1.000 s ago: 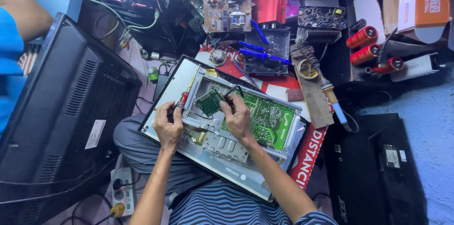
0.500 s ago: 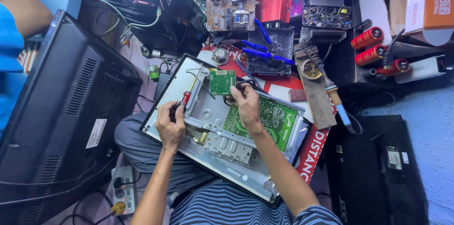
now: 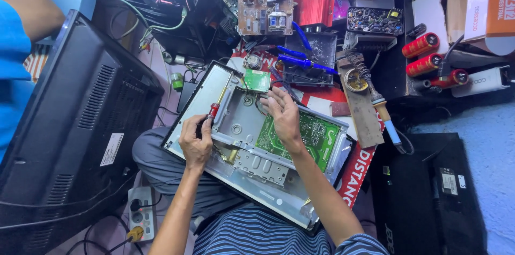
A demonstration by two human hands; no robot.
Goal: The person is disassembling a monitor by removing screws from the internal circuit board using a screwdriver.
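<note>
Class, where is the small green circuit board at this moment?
In the head view, the small green circuit board lies at the metal chassis's top edge, just above the right hand, right of the screwdriver.

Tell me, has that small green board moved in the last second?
Yes. The small green board has gone from the middle of the metal chassis up to its top edge, toward the blue pliers, away from the large green board.

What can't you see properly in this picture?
Head view only:
- Screwdriver: its tip is too small to make out against the metal panel.
- Right hand: its fingertips cover what they touch beside the small green board.
- Left hand: its palm side is turned away.
- Black monitor: cut off by the left edge.
</note>
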